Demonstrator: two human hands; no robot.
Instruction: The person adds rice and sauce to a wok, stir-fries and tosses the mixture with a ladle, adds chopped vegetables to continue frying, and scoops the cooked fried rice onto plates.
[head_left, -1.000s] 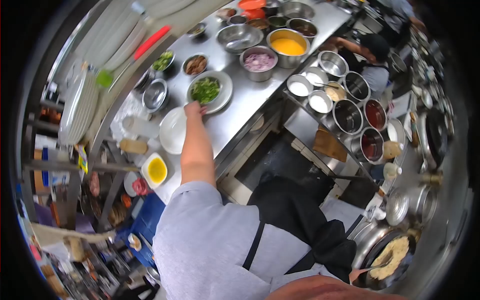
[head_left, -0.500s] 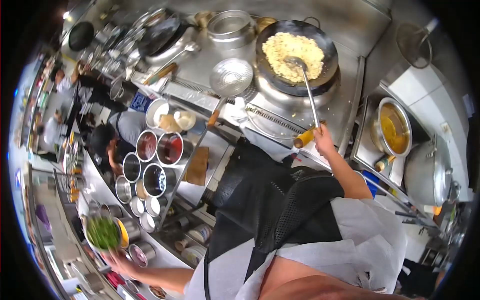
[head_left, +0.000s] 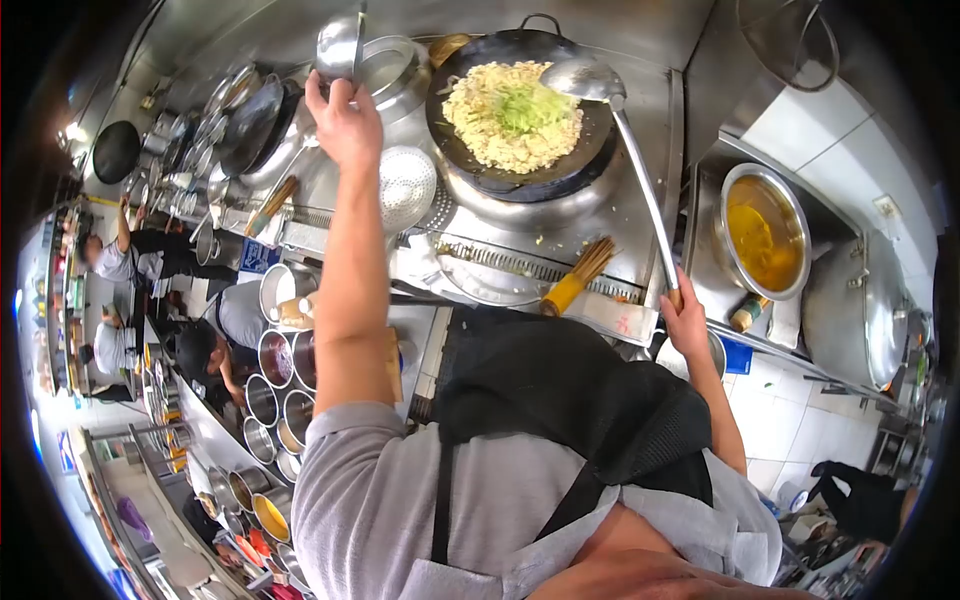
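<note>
My left hand (head_left: 347, 125) is raised over the left side of the stove, its curled fingers at the edge of a small shiny metal bowl (head_left: 338, 48). My right hand (head_left: 685, 318) grips the lower end of a long-handled ladle (head_left: 645, 180). The ladle's round head hangs over the right side of a black wok (head_left: 600, 135). Pale yellow food (head_left: 480, 120) fills the middle of the wok, with chopped greens (head_left: 528, 108) heaped on top.
A perforated skimmer (head_left: 407, 188) lies left of the wok, and a bamboo brush (head_left: 578, 278) sits at the stove's front edge. On the right stand a bowl of yellow liquid (head_left: 765, 230) and a large lidded pot (head_left: 865, 310). Several pots and co-workers are at left.
My left hand has swung from the counter to above the stove. Greens now lie in the wok. The ladle head has risen off the food, and the view has shifted.
</note>
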